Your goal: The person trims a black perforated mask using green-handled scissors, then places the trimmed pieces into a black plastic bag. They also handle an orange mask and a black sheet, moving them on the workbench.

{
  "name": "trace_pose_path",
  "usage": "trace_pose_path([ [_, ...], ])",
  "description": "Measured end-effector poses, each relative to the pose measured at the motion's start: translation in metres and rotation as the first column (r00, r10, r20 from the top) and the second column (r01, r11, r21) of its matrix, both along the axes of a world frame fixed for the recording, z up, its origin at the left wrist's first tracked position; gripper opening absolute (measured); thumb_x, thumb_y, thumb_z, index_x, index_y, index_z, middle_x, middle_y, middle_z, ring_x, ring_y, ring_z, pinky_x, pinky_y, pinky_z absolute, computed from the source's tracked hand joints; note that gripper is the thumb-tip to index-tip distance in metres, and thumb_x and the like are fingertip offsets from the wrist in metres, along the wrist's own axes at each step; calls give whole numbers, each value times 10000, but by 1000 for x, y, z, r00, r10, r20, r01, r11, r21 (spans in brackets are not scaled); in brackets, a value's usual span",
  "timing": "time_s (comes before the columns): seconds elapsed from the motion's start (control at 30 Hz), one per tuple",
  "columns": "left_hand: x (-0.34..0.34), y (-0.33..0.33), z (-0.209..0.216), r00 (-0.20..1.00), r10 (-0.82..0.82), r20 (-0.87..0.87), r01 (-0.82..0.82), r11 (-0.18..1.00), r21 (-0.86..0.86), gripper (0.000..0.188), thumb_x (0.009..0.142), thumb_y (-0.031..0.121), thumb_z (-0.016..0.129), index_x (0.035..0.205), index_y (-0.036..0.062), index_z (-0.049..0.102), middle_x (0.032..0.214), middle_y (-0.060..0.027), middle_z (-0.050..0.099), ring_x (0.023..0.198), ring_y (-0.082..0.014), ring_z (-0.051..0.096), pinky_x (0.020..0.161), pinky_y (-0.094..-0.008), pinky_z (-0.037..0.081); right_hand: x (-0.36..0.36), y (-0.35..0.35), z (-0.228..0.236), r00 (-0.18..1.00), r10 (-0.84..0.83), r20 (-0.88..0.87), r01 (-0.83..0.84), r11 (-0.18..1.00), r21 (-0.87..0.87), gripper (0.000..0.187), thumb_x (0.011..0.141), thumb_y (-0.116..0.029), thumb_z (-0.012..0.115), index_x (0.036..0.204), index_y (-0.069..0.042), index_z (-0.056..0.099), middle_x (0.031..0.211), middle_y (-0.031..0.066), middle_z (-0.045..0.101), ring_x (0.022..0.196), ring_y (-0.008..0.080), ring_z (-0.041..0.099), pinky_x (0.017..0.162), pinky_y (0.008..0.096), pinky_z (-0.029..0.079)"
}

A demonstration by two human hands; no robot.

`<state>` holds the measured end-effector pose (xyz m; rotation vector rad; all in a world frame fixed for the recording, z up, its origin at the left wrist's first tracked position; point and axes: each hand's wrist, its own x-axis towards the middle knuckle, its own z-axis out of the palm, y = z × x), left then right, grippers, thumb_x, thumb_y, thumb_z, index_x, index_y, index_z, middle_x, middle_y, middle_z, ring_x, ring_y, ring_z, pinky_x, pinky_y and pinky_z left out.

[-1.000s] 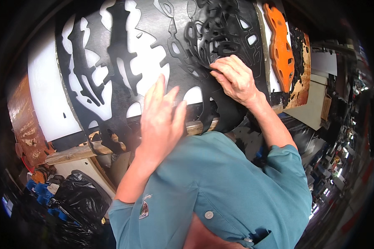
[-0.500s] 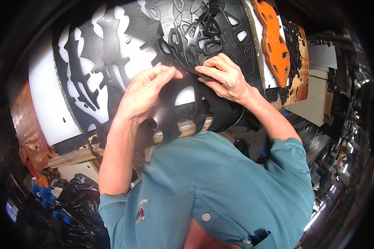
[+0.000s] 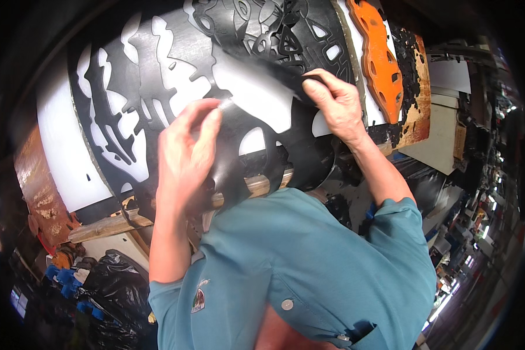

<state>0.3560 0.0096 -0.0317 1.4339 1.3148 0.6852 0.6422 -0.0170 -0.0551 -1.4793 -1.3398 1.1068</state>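
A black sheet (image 3: 149, 70) of rubber-like material, cut through with curved openings, lies over a white board (image 3: 70, 140). My right hand (image 3: 339, 108) pinches a dark cut-out piece (image 3: 274, 76) between thumb and fingers. That piece is lifted off the sheet and smeared by motion; a wide white opening (image 3: 256, 102) shows beneath it. Over the sheet's near part, my left hand (image 3: 188, 140) has its thumb and forefinger brought close together. A small pale blur sits at those fingertips, and I cannot make out what it is.
An orange plate with holes (image 3: 382, 58) lies on the right of the board. Black loops and cut-out shapes (image 3: 286, 41) pile up at the far side. A wooden bar (image 3: 256, 185) runs along the near edge. Black plastic bags (image 3: 114, 280) stand low on the left.
The right hand has lifted the dark piece from the sheet, uncovering white beneath. My left hand has moved left and nearer to me. The pile of black loops has shifted farther away.
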Motion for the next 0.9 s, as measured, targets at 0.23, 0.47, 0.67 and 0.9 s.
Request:
trace_pose_path([
  [0.23, 45, 6, 15, 995, -99, -2, 94, 935, 341, 345, 881, 237, 847, 1005, -5, 636, 831, -141, 679, 752, -274, 703, 689, -365, 567, -29, 6, 11, 865, -156, -476, 93, 984, -154, 250, 1055, -246, 690, 910, -47, 735, 815, -110, 585, 728, -1, 467, 621, 202, 379],
  [0.47, 69, 31, -3, 990, -142, 22, 114, 868, 484, 361, 892, 220, 833, 931, 3, 547, 738, -121, 570, 598, -307, 564, 556, -405, 491, -56, 9, 18, 688, -156, -709, 22, 981, -195, 331, 1103, -320, 590, 976, -42, 718, 814, -36, 641, 671, 24, 519, 578, 210, 417],
  [0.67, 54, 44, -16, 975, -165, 148, 47, 806, 590, 308, 1120, 169, 498, 885, -9, 587, 652, -74, 500, 545, -179, 472, 531, -326, 418, -81, 9, 17, 698, -134, -704, 53, 989, -135, 335, 1112, -329, 562, 1091, -46, 740, 839, -31, 675, 641, 21, 523, 522, 187, 390],
  [0.9, 19, 61, -32, 838, 278, -470, 230, 601, 765, 337, 1126, 220, 488, 953, 1, 675, 699, -83, 602, 639, -115, 560, 578, -345, 458, -34, 25, 19, 676, -340, -654, 267, 940, -214, 240, 1084, -279, 612, 1090, -69, 730, 913, 12, 733, 652, 56, 643, 517, 183, 485],
])
